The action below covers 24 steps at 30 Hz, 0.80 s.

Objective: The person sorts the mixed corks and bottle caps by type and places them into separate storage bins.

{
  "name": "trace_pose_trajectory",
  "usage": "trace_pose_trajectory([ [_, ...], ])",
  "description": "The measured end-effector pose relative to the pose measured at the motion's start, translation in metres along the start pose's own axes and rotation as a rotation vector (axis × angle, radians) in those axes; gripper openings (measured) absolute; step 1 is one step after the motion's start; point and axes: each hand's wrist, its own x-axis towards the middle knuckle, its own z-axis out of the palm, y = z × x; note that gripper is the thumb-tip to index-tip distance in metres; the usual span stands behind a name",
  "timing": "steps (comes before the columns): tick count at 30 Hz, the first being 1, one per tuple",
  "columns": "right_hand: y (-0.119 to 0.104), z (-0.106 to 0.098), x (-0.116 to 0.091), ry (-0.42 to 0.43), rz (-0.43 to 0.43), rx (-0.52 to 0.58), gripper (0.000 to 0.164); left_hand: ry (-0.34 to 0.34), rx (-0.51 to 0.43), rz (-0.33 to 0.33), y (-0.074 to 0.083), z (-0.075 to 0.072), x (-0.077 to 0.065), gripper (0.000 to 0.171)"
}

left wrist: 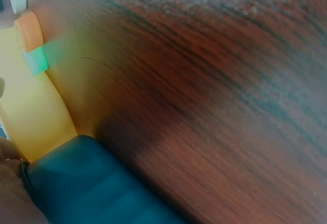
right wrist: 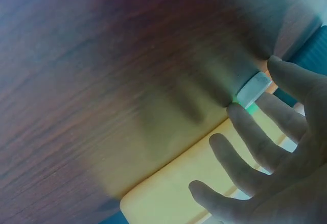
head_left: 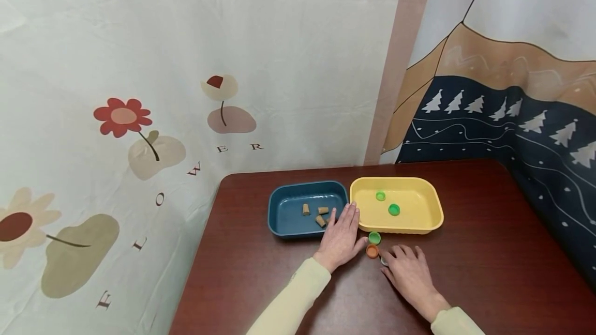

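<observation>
My left hand (head_left: 339,239) lies with straight fingers over the adjoining rims of the blue tray (head_left: 274,221) and the yellow tray (head_left: 410,230). Near its thumb, a green bottle cap (head_left: 374,238) and an orange bottle cap (head_left: 372,251) sit on the table in front of the yellow tray. My right hand (head_left: 412,275) reaches in from the right, fingers spread. Its thumb and index finger stand on either side of a pale cap (right wrist: 254,89), partly hidden from the head view. In the left wrist view, the orange cap (left wrist: 29,31) adjoins the green one (left wrist: 37,61).
Several corks (head_left: 320,220) lie in the blue tray, some partly behind the left fingers. Inside the yellow tray are two green caps, one farther back (head_left: 380,196) and one nearer (head_left: 393,209). A printed curtain (head_left: 298,66) hangs behind the dark red-brown table (head_left: 242,273).
</observation>
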Motion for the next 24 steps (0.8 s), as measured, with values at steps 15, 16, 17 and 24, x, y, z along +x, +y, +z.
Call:
trace_pose_trajectory([
  [15, 0.002, -0.008, -0.005, 0.035, 0.026, 0.064, 0.027, 0.007, 0.004, 0.004, 0.000, 0.001, 0.000, 0.076],
  [16, 0.002, -0.009, -0.006, 0.046, 0.028, 0.072, 0.028, 0.008, 0.000, 0.003, 0.000, 0.000, 0.000, 0.077],
  [17, 0.003, -0.010, -0.006, 0.055, 0.031, 0.079, 0.028, 0.008, -0.005, 0.003, 0.000, 0.000, 0.000, 0.077],
  [24, 0.006, -0.015, -0.004, 0.109, 0.057, 0.121, 0.029, 0.028, -0.005, 0.009, -0.001, -0.001, 0.000, 0.074],
])
